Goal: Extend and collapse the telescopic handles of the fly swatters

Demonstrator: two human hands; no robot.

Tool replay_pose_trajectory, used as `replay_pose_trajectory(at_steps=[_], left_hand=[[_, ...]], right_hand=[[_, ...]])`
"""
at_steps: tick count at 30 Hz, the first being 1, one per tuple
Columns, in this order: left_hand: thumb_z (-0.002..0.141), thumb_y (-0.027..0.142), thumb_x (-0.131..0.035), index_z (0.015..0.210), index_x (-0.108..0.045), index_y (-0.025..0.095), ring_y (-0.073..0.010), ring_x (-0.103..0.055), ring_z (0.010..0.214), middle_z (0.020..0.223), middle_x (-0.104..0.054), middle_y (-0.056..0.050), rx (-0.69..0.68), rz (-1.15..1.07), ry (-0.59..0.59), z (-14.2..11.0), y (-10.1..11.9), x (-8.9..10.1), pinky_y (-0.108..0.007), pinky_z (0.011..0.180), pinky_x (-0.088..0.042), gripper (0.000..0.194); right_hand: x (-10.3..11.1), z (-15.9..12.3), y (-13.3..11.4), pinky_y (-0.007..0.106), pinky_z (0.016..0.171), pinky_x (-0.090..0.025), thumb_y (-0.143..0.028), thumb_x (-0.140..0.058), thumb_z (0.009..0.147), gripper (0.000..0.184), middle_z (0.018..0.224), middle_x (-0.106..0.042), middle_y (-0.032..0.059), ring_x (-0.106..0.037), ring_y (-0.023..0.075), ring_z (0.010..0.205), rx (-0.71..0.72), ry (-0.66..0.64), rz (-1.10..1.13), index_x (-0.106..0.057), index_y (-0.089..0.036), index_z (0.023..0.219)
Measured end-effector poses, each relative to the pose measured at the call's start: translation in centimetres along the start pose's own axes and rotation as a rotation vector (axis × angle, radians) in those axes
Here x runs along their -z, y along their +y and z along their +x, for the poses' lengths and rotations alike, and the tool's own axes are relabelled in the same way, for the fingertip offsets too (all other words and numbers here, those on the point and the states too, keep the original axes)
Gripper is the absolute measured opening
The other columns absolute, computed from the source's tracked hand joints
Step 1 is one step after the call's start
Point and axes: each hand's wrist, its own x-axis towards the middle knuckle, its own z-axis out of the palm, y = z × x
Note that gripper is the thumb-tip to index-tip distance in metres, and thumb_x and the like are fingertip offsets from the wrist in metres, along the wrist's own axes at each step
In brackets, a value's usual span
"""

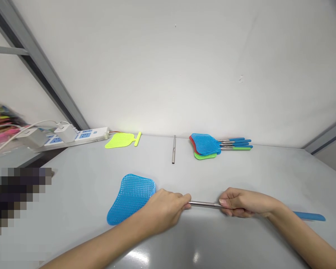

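Observation:
A blue fly swatter (131, 198) lies across the front of the table, its mesh head to the left. My left hand (168, 207) is closed around its neck just right of the head. Between my hands runs a bare stretch of its thin metal rod (203, 204). My right hand (238, 203) is closed on the rod, thumb and fingers pinching it. Past my right wrist a blue handle (309, 216) sticks out, roughly in line with the rod; my wrist hides the part between.
Along the wall lie a yellow-green swatter head (121, 140), a loose metal tube (174, 149) and a pile of swatters (205, 144) with blue and green handles. At the left are a power strip (85, 136) with plugs and cables, and a pixelated dark patch.

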Motion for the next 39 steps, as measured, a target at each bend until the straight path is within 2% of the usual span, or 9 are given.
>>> replay_pose_trajectory(at_steps=[7,18,22,25,27,30,32,35,39], left_hand=[[0.09,0.025,-0.029,0.082,-0.043,0.02,-0.0133,-0.057,0.054,0.069,-0.062,0.002,-0.025,0.138,-0.021,0.0,0.4,-0.8,-0.025,0.042,-0.023,0.017],[0.09,0.027,-0.026,0.084,-0.044,0.02,-0.0127,-0.055,0.055,0.069,-0.061,0.001,-0.018,0.146,-0.056,0.0,1.1,-0.7,-0.024,0.044,-0.024,0.02],[0.091,0.028,-0.025,0.083,-0.044,0.02,-0.0128,-0.055,0.056,0.069,-0.061,0.001,-0.003,0.11,-0.077,0.1,1.2,-0.5,-0.024,0.045,-0.023,0.023],[0.091,0.031,-0.025,0.08,-0.044,0.02,-0.0133,-0.055,0.054,0.069,-0.061,0.002,0.035,0.063,-0.089,0.4,1.1,-0.2,-0.024,0.045,-0.024,0.025],[0.09,0.033,-0.025,0.078,-0.045,0.02,-0.0135,-0.055,0.055,0.069,-0.06,0.002,0.066,0.024,-0.088,0.6,0.9,0.2,-0.023,0.046,-0.026,0.027],[0.09,0.035,-0.025,0.075,-0.046,0.02,-0.0133,-0.054,0.057,0.068,-0.059,0.001,0.101,-0.024,-0.081,0.7,0.6,0.7,-0.023,0.049,-0.028,0.03],[0.09,0.035,-0.025,0.074,-0.047,0.02,-0.0134,-0.054,0.057,0.066,-0.058,0.0,0.125,-0.028,-0.069,0.7,0.2,1.1,-0.023,0.05,-0.028,0.031],[0.09,0.036,-0.025,0.075,-0.048,0.02,-0.0139,-0.054,0.058,0.067,-0.058,0.0,0.184,-0.008,-0.036,0.7,-0.6,1.7,-0.024,0.049,-0.027,0.032],[0.09,0.036,-0.023,0.075,-0.047,0.02,-0.0146,-0.054,0.061,0.07,-0.058,0.0,0.276,0.029,0.03,0.8,-1.6,2.5,-0.024,0.05,-0.027,0.032]], right_hand=[[-0.5,0.1,-0.2,0.019,0.031,-0.009,-0.04,-0.044,0.081,0.033,0.038,-0.024,-0.0095,-0.016,0.0029,0.032,-0.035,0.006,-0.011,-0.047,-0.014,0.061],[-1.4,0.5,-0.6,0.017,0.029,-0.008,-0.042,-0.046,0.079,0.033,0.042,-0.026,-0.0088,-0.016,0.0029,0.034,-0.098,0.025,0.02,-0.048,-0.014,0.061],[-1.3,0.6,-0.4,0.017,0.03,-0.009,-0.042,-0.044,0.08,0.035,0.041,-0.027,-0.0085,-0.017,0.0029,0.033,-0.07,0.047,-0.013,-0.049,-0.014,0.059],[-1.3,0.4,-0.5,0.018,0.033,-0.017,-0.04,-0.041,0.083,0.036,0.04,-0.032,-0.0073,-0.022,0.0031,0.033,0.002,0.068,-0.092,-0.053,-0.012,0.063],[-1.4,0.3,-0.8,0.018,0.038,-0.025,-0.037,-0.044,0.081,0.031,0.046,-0.041,-0.0047,-0.032,0.0043,0.037,0.068,0.159,-0.147,-0.056,-0.012,0.069],[-1.7,0.2,-1.7,0.021,0.053,-0.035,-0.035,-0.052,0.078,0.022,0.063,-0.05,-0.0008,-0.045,0.0089,0.056,0.258,0.506,-0.159,-0.057,-0.014,0.074],[-2.1,0.0,-2.3,0.024,0.068,-0.038,-0.035,-0.052,0.078,0.021,0.075,-0.054,0.0016,-0.049,0.0125,0.073,0.422,0.652,-0.06,-0.058,-0.016,0.076],[-2.8,-0.3,-2.8,0.03,0.076,-0.039,-0.036,-0.047,0.082,0.025,0.079,-0.057,0.0045,-0.053,0.0153,0.078,0.536,0.451,0.229,-0.059,-0.015,0.077],[-4.2,0.2,-2.2,0.029,0.061,-0.043,-0.034,-0.046,0.083,0.027,0.072,-0.058,0.0063,-0.057,0.0145,0.063,0.388,0.138,0.403,-0.059,-0.011,0.083]])
